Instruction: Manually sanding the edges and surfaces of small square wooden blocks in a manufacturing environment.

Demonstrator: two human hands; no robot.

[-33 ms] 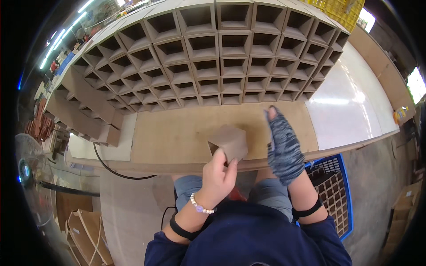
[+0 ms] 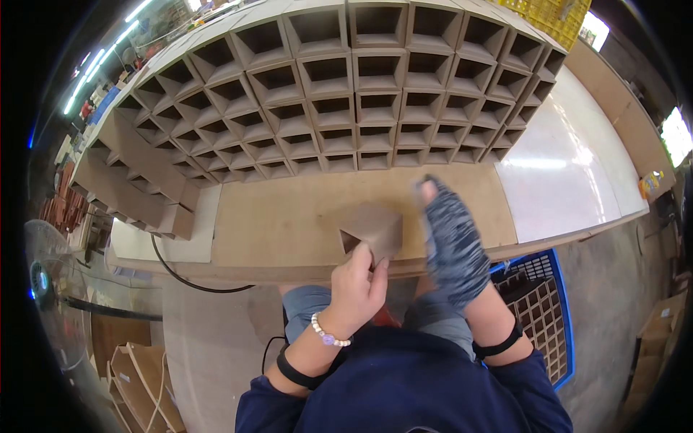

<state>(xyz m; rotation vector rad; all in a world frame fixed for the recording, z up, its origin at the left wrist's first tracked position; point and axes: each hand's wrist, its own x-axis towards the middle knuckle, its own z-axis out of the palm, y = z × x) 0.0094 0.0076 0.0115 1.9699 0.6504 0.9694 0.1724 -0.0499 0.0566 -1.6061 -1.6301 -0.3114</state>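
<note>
A small brown cardboard box stands tilted at the front edge of the wooden board, one open end facing left. My left hand, bare and with a beaded bracelet at the wrist, pinches its near lower edge between thumb and fingers. To the right of the box, slightly above the board, is my right hand in a grey-black knitted glove. It is held edge-on with the fingers stretched out, blurred by motion, and holds nothing that I can see. A gap separates it from the box.
Stacked open-ended cardboard boxes form a wall along the back of the work table, with more at the left. A blue crate of boxes sits at lower right. A black cable hangs at the front left, near a fan.
My right hand has moved left, closer to the box. My left hand and the box have stayed almost in place.
</note>
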